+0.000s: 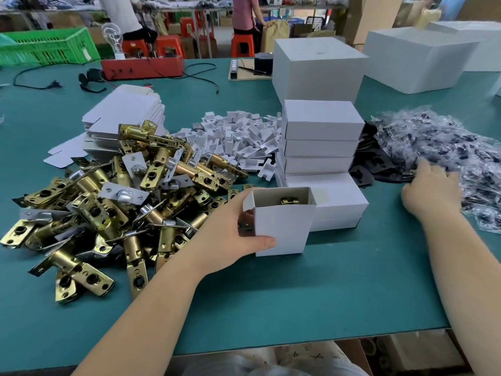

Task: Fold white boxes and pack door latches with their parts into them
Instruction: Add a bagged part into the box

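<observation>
One open white box (pixel 282 226) stands upright on the counter (pixel 298 294), my left hand (pixel 230 234) gripping it so the latch (pixel 288 200) stays inside; my right hand (pixel 431 191), fingers relaxed and wide, rests on bagged parts (pixel 447 147) to add.

A red metal box (pixel 143 67) sits at the far side of the green counter (pixel 298 294). Left of the box stands a green plastic crate (pixel 46 47); behind it, orange stools (pixel 168 46); black cables (pixel 200 77) trail from it.
</observation>
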`<control>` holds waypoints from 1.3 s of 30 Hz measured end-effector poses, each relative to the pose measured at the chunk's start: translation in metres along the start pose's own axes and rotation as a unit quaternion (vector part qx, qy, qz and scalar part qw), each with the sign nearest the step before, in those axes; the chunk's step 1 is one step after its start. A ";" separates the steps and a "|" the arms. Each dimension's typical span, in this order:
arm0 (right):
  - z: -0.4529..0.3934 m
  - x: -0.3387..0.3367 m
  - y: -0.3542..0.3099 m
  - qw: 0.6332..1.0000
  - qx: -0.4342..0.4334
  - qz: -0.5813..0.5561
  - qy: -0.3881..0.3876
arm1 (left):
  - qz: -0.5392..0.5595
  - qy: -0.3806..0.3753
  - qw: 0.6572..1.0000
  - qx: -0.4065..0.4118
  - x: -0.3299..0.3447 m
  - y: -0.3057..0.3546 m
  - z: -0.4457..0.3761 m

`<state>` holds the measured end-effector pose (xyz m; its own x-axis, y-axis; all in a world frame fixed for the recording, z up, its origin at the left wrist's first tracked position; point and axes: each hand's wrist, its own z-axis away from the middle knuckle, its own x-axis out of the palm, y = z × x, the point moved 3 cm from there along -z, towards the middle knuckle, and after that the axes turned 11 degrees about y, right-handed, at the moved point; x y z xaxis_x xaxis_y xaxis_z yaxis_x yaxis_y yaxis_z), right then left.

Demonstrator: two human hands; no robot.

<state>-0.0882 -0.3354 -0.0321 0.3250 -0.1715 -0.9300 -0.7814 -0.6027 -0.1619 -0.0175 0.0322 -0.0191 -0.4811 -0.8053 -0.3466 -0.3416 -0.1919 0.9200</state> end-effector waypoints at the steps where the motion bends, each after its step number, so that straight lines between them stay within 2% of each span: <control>1: -0.001 0.001 0.001 1.000 0.012 -0.005 0.014 | 0.001 0.001 1.000 0.000 0.000 0.000 0.000; 9: -0.005 0.007 0.013 0.995 0.022 -0.070 0.061 | 0.009 0.001 1.000 0.018 0.001 0.004 0.002; 14: 0.006 -0.010 0.011 0.969 0.040 -0.185 0.160 | 0.003 0.002 1.000 0.022 0.002 0.007 0.003; 16: 0.010 -0.025 0.007 0.939 0.025 -0.272 0.210 | -0.005 0.002 1.000 0.025 0.002 0.008 0.004; 19: 0.021 -0.059 -0.009 0.865 0.034 -0.438 0.244 | -0.022 0.007 0.999 0.028 0.002 0.009 0.005; 22: 0.052 -0.103 -0.040 0.789 0.005 -0.578 0.210 | -0.036 0.009 0.999 0.037 0.002 0.009 0.005; 25: 0.094 -0.131 -0.075 0.754 -0.099 -0.639 0.119 | -0.032 0.011 0.999 0.041 0.001 0.009 0.004; 28: 0.130 -0.136 -0.110 0.758 -0.221 -0.613 -0.014 | -0.009 0.003 0.999 0.034 0.001 0.006 0.004; 31: 0.153 -0.129 -0.131 0.772 -0.287 -0.560 -0.087 | -0.005 0.002 0.999 0.033 0.001 0.005 0.004; 39: 0.145 -0.132 -0.139 0.823 -0.289 -0.489 -0.016 | -0.017 0.002 0.999 0.030 0.001 0.005 0.001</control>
<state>-0.1001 -0.1164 0.0656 0.6261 0.6313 -0.4577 0.2332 -0.7116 -0.6627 -0.0207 0.0311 -0.0155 -0.4654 -0.8013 -0.3761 -0.4053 -0.1848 0.8953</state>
